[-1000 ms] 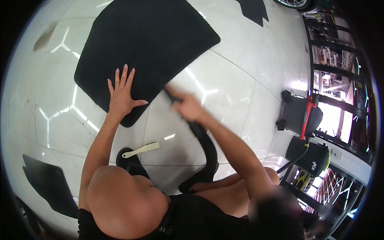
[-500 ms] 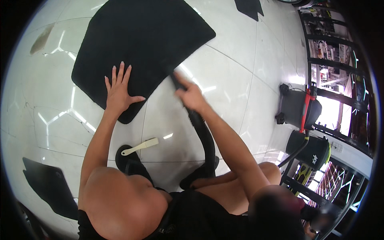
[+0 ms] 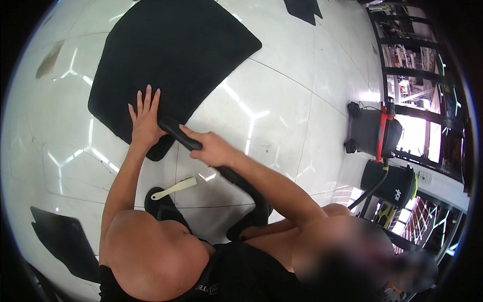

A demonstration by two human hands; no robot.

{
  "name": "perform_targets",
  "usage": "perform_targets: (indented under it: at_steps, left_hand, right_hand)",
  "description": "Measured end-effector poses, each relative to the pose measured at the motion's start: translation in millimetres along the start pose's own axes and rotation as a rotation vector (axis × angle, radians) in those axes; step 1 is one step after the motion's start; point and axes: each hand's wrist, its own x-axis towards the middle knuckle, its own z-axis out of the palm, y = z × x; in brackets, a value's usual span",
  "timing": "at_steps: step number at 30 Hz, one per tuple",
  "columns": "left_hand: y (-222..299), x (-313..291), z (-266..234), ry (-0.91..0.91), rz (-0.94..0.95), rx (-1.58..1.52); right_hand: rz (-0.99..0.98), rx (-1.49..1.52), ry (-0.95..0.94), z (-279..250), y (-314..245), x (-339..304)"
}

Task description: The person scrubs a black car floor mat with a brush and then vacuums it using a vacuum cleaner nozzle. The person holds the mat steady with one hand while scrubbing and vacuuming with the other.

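Note:
A large black floor mat (image 3: 171, 55) lies on the pale tiles. My left hand (image 3: 146, 123) presses flat on its near left part, fingers spread. My right hand (image 3: 214, 148) is wrapped round the black handle of a vacuum hose (image 3: 183, 136). The tip of this vacuum hose rests on the mat's near end, right beside my left thumb. From my right hand the hose curves back toward my right foot. A cream-handled brush (image 3: 173, 189) lies across the front of my left shoe, its bristle end on the floor.
Another dark mat (image 3: 65, 241) lies at the left, and one more dark mat (image 3: 304, 10) is at the far right. A dark wheeled machine with a red handle (image 3: 375, 133) stands at the right, close to a black bin-like container (image 3: 385, 183). Another person, blurred, is at the lower right.
My right hand has drawn the vacuum hose tip from the mat's right edge nearer and leftward, to beside my left hand. The left hand stays on the mat.

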Motion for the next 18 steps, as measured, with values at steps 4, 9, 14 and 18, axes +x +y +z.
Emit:
perform_targets:
  at_steps: [4,9,14,18]
  left_hand:
    - [16.0,4.2,-6.6,-0.013,0.01,-0.037]
    - [21.7,4.9,-5.1,-0.029,0.011,-0.027]
    - [10.2,1.8,-2.9,0.006,0.02,-0.028]
    - [5.1,0.4,-2.7,-0.009,0.003,-0.007]
  right_hand:
    - [0.058,0.265,0.398,-37.4,52.9,9.6]
    - [-0.111,-0.052,0.36,-9.2,55.7,-11.2]
    - [0.279,0.347,0.349,-51.2,44.9,-15.4]
    - [0.046,0.03,0.169,-13.8,18.4,-10.4]
